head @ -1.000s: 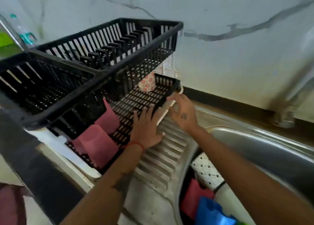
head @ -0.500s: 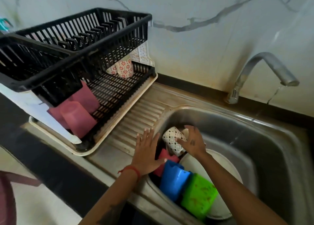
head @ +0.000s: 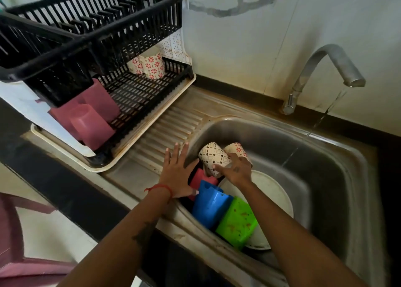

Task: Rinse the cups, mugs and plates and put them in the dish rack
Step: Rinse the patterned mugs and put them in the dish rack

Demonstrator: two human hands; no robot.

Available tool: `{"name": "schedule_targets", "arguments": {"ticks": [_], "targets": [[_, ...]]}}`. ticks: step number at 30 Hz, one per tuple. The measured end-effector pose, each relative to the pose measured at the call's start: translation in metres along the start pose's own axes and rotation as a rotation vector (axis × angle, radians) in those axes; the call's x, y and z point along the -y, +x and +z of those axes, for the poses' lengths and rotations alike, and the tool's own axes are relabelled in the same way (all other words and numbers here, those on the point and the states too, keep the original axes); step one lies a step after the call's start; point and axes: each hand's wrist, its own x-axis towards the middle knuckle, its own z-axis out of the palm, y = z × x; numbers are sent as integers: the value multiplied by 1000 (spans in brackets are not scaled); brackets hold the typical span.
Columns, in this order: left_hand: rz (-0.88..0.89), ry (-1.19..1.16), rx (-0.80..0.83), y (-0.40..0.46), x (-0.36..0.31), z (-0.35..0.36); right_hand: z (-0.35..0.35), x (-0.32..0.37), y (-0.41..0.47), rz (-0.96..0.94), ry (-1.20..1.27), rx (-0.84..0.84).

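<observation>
Dish rack [head: 134,96], black, two tiers, upper left of frame: we count two pink cups [head: 91,124] and two red-flowered mugs [head: 152,64] on its lower tier. Steel sink [head: 325,178], centre right, water running from the tap [head: 321,69]: one white plate [head: 273,191], one blue cup [head: 209,206], one green cup [head: 237,223], one red cup [head: 200,177], one flowered mug [head: 237,150]. Our right hand [head: 235,170] grips the checked mug [head: 213,158], fingers curled round it. Our left hand [head: 176,171] rests flat on the sink's edge, fingers spread.
</observation>
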Motion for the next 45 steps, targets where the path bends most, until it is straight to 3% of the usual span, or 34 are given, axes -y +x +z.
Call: {"name": "schedule_targets", "arguments": {"ticks": [6,10,13,23,27,31,34,37,40,43,45], "targets": [[7,-4,17,0,0,-2,-7,-4,7,35,39,45],[22,-16,16,-1,1,-2,-11,-9,8,134,407,21],[28,-14,20,-1,1,-3,-15,-7,10,203,551,-13],[32,-46,24,-1,2,0,-38,5,15,404,1020,-334],[23,-53,30,-1,0,0,-63,9,15,432,1067,-323],[5,-148,-52,-1,-13,-4,-84,14,5,419,1265,-281],[84,-400,-155,6,-30,-19,-100,21,-10,412,1332,-252],[54,-1065,-114,21,-55,-54,-122,25,-28,379,1410,-211],[-118,-1725,210,35,-75,-90,-149,26,-44,330,1471,-153],[-249,-2107,597,47,-86,-109,-173,30,-59,281,1464,-82],[-278,-2261,725,51,-94,-118,-188,32,-68,243,1435,-42]]}}
